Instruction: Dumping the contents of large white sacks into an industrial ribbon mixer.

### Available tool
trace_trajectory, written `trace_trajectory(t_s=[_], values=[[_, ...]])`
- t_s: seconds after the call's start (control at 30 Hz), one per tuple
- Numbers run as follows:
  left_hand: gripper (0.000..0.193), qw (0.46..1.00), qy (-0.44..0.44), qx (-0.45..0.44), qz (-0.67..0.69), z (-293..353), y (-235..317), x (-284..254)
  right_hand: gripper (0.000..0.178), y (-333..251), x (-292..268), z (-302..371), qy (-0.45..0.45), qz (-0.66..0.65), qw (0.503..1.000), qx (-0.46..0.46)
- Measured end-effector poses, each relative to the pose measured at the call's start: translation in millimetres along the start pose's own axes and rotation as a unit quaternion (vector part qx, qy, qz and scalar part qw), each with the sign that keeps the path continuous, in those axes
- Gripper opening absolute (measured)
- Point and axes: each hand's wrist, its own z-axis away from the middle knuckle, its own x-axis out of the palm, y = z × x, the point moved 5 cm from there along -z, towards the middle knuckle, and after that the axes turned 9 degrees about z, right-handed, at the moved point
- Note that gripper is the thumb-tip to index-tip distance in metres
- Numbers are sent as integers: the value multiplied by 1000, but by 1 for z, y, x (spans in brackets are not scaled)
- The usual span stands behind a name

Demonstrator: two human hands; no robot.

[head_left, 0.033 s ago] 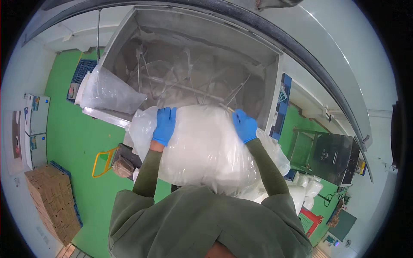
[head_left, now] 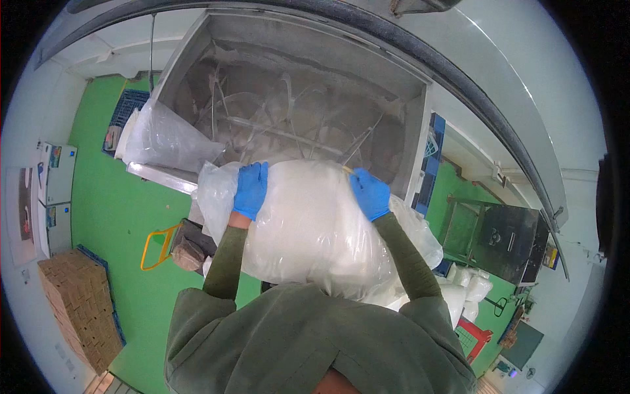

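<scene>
A large clear plastic bag full of white material (head_left: 312,217) lies in front of me, its far end over the near edge of the metal mixing trough (head_left: 412,148). At its far left corner, my left hand (head_left: 251,190), in a blue glove, is closed on the bag's plastic. My right hand (head_left: 371,195), gloved the same way, is closed at the far right of the bag. From its fingers a thin yellowish stick-like tool (head_left: 348,169) points left along the bag's far edge. Its exact kind is too small to make out.
Inside the trough are metal mixing bars (head_left: 282,133) and pale powder. An emptied-looking clear bag (head_left: 167,141) drapes over its left corner. Stacked cartons (head_left: 79,305) and a yellow-handled cart (head_left: 157,248) stand left; a dark cabinet (head_left: 505,240) and white bags (head_left: 469,282) are right.
My right hand has shifted slightly to the left along the bag's far edge, with the thin tool in it. The left hand and the bag have hardly moved.
</scene>
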Motion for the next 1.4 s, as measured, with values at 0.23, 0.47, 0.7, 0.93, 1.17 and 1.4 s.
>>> trace_trajectory(t_s=[0.23,0.47,0.7,0.93,1.17,1.4], values=[[28,850,-107,-150,494,-26,-43,1,6,-126,-9,-12,-20,43,963,-265],[33,930,18,160,330,-35,-48,15,8,-148,-5,-17,-64,43,957,-278],[38,872,-124,89,466,-54,-47,28,9,-169,-4,-23,-29,-23,948,-316],[51,847,-87,26,523,-55,-59,45,3,-136,-20,-13,-94,-7,932,-349],[49,855,-70,9,514,-57,-59,46,3,-99,-37,5,-124,64,932,-334],[30,904,-137,96,392,-45,-55,12,5,-151,-36,-28,-46,-33,956,-287]])
